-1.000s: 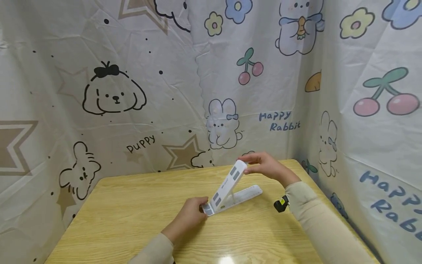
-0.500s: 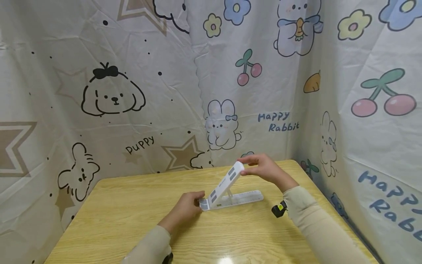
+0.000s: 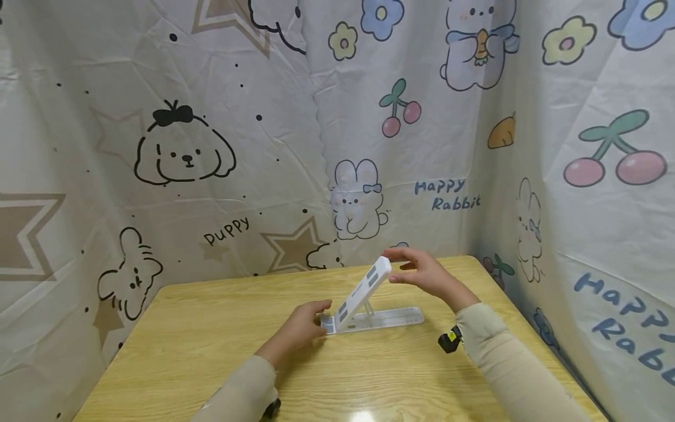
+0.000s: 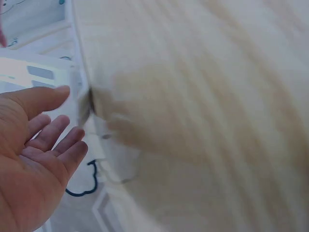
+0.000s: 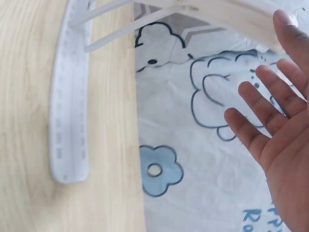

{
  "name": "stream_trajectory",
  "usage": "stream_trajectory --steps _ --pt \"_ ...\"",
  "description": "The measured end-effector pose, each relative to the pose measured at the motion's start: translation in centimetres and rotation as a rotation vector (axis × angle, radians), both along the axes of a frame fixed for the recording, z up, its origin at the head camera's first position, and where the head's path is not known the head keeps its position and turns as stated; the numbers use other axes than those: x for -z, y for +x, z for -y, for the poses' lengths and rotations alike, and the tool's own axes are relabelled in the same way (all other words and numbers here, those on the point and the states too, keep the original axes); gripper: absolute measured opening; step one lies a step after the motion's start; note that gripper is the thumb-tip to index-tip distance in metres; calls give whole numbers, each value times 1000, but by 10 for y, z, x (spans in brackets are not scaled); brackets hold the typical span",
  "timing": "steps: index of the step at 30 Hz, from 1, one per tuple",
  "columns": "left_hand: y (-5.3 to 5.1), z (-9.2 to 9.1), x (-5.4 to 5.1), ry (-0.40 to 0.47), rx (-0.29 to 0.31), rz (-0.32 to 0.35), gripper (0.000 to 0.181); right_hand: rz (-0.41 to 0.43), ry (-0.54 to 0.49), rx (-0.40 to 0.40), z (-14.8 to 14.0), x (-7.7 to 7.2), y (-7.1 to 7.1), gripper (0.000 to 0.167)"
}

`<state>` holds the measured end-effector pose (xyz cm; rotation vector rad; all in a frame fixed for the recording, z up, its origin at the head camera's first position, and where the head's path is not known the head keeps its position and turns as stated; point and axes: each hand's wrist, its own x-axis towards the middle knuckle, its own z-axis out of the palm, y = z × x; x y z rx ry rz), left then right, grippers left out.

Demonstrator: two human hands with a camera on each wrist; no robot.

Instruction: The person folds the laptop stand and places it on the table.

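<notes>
A white folding stand rests on the table, its long perforated base (image 3: pixel 398 317) flat and its upper plate (image 3: pixel 362 294) with grey pads tilted up to the right on thin struts. Beside the low hinged end is my left hand (image 3: pixel 300 325), thumb above and fingers below; the left wrist view shows that hand (image 4: pixel 29 164) with thumb and fingers apart, loosely bent. At the raised tip is my right hand (image 3: pixel 429 275). In the right wrist view its fingers (image 5: pixel 260 108) are spread, near the upper plate (image 5: pixel 236 17); whether a fingertip touches it, I cannot tell.
The wooden table (image 3: pixel 211 340) reaches back to a hanging cloth (image 3: pixel 285 140) printed with cartoon animals and stars. More printed cloth (image 3: pixel 606 234) hangs along the right side. A black device (image 3: pixel 450 340) is at my right wrist.
The base has turned and come down flat on the table, and the upper plate leans a little lower. My left fingers have loosened from the hinged end, and my right fingers have spread.
</notes>
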<state>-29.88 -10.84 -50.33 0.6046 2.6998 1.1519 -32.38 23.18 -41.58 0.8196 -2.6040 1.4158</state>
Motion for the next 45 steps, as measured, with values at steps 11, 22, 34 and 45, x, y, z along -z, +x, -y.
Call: stream_trajectory --steps 11,22,34,45 --pt "5 -27 -49 14 29 -132 64 64 96 75 -33 38 0 72" --pt "4 -66 -94 3 43 -173 69 143 164 29 -56 76 4 68" --pt "-5 -91 -103 9 33 -174 73 303 187 -6 -66 99 7 74" --pt "-9 -101 -96 24 45 -180 66 260 240 -4 -67 112 4 60"
